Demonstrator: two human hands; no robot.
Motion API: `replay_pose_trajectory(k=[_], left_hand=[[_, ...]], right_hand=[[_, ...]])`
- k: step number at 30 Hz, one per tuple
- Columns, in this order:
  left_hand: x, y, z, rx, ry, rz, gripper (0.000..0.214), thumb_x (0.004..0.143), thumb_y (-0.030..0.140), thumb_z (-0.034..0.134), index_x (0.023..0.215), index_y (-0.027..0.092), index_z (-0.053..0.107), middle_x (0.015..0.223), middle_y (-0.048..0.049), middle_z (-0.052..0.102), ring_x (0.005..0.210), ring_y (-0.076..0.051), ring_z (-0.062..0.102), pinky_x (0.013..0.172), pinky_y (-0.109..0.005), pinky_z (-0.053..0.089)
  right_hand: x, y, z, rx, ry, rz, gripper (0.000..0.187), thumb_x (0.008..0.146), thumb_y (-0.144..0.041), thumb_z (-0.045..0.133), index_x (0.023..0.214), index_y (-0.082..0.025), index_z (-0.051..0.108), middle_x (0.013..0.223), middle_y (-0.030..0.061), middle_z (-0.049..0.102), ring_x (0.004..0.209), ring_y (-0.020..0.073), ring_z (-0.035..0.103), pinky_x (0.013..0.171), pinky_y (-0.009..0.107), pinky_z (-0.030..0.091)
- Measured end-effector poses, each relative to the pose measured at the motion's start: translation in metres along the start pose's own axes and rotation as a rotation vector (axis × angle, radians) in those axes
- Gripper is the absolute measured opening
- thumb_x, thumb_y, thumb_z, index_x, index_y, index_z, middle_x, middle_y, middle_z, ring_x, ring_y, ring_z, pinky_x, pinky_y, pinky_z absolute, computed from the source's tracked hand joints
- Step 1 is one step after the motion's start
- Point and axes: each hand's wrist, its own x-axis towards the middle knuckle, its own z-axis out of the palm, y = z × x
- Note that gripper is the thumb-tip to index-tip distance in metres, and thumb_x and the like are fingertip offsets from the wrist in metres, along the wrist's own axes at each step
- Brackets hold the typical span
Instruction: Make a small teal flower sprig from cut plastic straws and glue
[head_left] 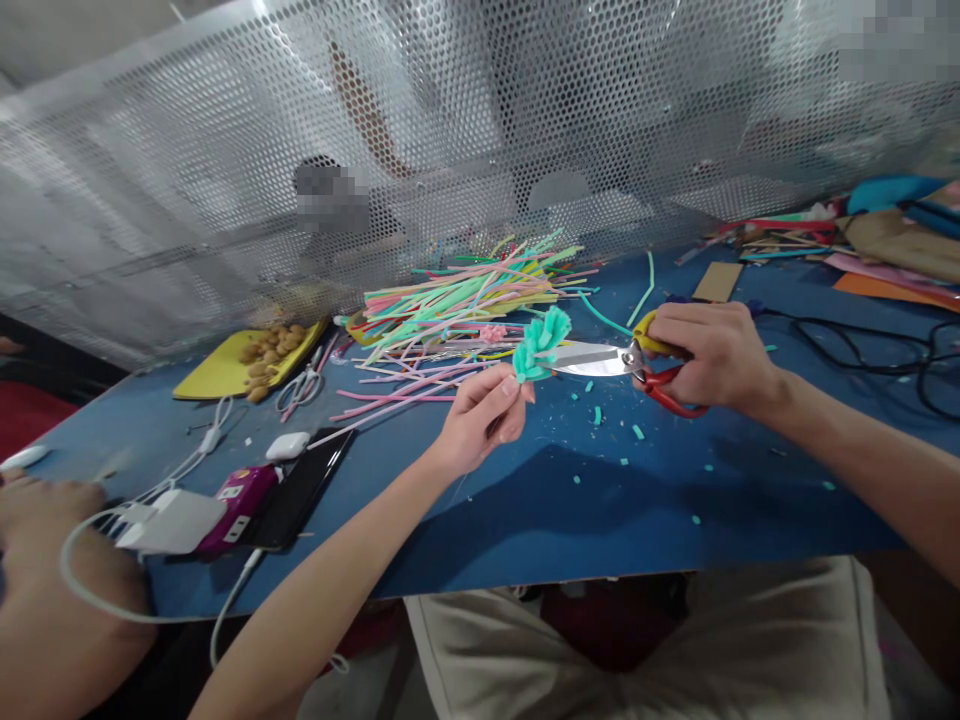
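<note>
My left hand point(484, 415) is closed in a pinch on the stem of a teal pipe-cleaner flower point(541, 343), held up over the blue table point(570, 500). My right hand point(712, 355) is closed round the red and yellow handles of a pair of scissors point(600, 360). The steel blades point left and their tips touch the teal flower. Small teal cuttings point(637, 432) lie scattered on the table below.
A pile of coloured pipe cleaners point(457, 300) lies behind the hands. At the left are a yellow tray of nuts point(255, 360), a black phone point(300, 490), a white charger point(176, 520) with cables, and another person's hand point(45, 540). Black cable point(885, 350) and paper scraps sit at the right. A perforated metal screen point(480, 130) backs the table.
</note>
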Motion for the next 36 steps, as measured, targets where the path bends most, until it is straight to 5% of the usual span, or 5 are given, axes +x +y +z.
replay_pose_trajectory(k=[36], left_hand=[[-0.0018,0.001,-0.0001,-0.003,-0.038,0.005,0.029,0.098,0.043,0.063,0.088,0.016,0.064,0.046,0.0084,0.041,0.035,-0.004,0.026,0.043,-0.017,0.029]], right_hand=[[-0.0004,-0.0027,0.0043,0.14,-0.042,-0.028,0.023,0.079,-0.026,0.064,0.067,-0.024,0.044,0.067,-0.001,0.057,0.058,0.0139,0.051,0.055,0.028,0.035]])
